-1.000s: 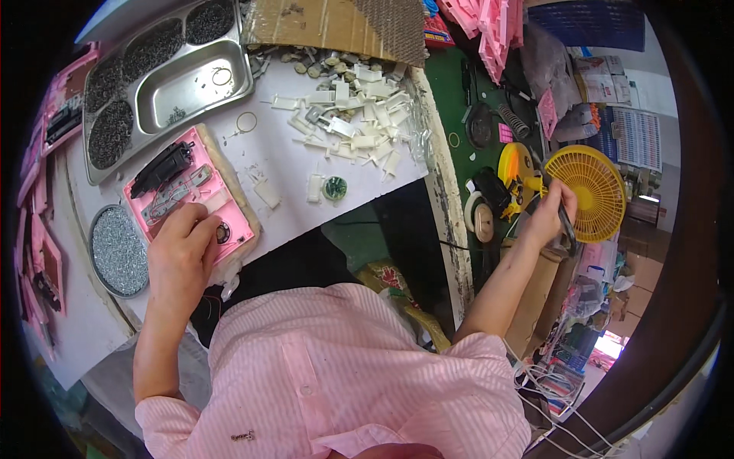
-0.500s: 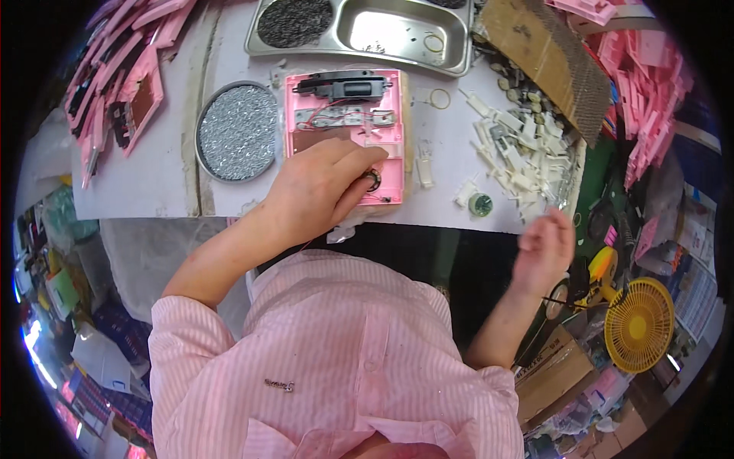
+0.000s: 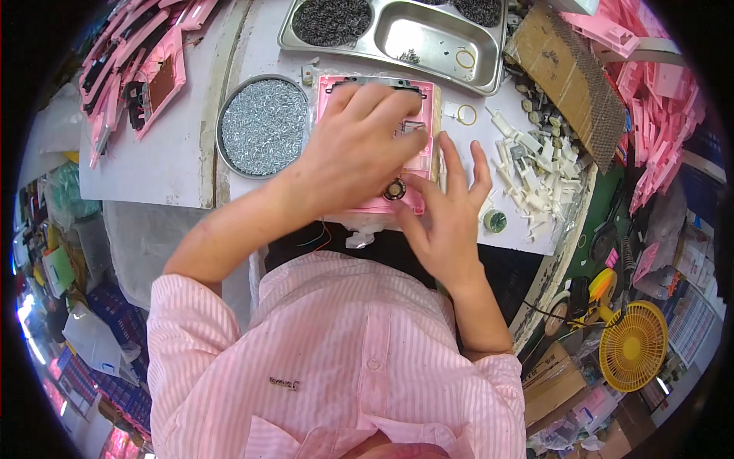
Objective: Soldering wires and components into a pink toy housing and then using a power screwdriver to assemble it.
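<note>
Pieces of silvery metal point(image 3: 262, 126), small and loose, fill the round dish point(image 3: 220, 138) on the white surface point(image 3: 160, 180), just left of the pink case point(image 3: 419, 162). Beyond the case stands a steel tray point(image 3: 428, 34) with compartments: dark little pieces point(image 3: 332, 21) heap up in its round left-hand hollow, more lie in one at the upper right, and the large rectangular one holds a small dark cluster point(image 3: 410, 57) and a thin yellowish ring point(image 3: 464, 58). The case itself lies open in front of the person, with a black part point(image 3: 375, 80) along its far edge and a round black part point(image 3: 394, 189) near its close edge. Over its middle arches the left hand point(image 3: 344, 153), forearm slanting in from the lower left, fingers bent downward; their tips are partly hidden, so whether they grip anything cannot be told. The right hand point(image 3: 447, 222) reaches up from the lower right, fingers spread apart, its thumb and index finger on either side of a gap beside the round part; contact there is unclear.
</note>
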`<state>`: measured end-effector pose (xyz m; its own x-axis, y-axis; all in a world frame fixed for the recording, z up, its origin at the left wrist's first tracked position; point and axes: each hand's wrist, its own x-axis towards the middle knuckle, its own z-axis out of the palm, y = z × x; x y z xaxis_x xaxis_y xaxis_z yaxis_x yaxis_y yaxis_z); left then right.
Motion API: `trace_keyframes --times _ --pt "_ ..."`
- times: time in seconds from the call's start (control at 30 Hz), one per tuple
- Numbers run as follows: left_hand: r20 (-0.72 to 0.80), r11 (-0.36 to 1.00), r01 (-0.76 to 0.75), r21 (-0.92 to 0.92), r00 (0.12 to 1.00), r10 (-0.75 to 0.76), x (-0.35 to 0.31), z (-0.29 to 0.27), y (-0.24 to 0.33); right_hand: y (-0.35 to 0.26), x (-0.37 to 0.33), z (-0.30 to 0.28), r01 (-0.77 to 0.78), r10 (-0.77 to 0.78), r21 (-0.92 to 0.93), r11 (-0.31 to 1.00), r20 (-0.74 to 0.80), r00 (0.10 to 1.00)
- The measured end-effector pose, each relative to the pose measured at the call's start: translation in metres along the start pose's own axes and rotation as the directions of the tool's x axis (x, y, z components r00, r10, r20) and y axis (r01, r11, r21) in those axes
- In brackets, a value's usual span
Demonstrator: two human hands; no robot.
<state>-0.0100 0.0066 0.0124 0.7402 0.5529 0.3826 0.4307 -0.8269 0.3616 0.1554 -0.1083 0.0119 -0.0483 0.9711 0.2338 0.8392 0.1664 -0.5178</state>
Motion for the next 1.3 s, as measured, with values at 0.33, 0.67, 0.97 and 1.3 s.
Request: trace_keyframes --times 0.33,0.67,0.97,1.3 --pt "-0.082 0.994 0.014 0.11 0.997 -0.005 -0.01 -0.005 -0.032 0.022 0.069 -0.001 -0.077 0.079 -0.067 0.995 0.017 0.997" --pt "-0.087 0.994 0.031 0.104 0.996 -0.021 -0.009 -0.007 -0.027 0.019 0.079 -0.006 -0.093 0.117 -0.182 0.979 0.122 0.986" --pt "0.01 0.983 -0.093 0.156 0.996 0.093 -0.014 -0.008 -0.029 0.006 0.077 -0.018 0.28 -0.119 -0.389 0.878 0.391 0.913" --pt "0.364 0.888 -0.46 0.014 0.829 0.424 -0.001 -0.025 -0.061 0.302 0.238 -0.176 -0.318 0.727 0.789 0.526 -0.223 0.65"
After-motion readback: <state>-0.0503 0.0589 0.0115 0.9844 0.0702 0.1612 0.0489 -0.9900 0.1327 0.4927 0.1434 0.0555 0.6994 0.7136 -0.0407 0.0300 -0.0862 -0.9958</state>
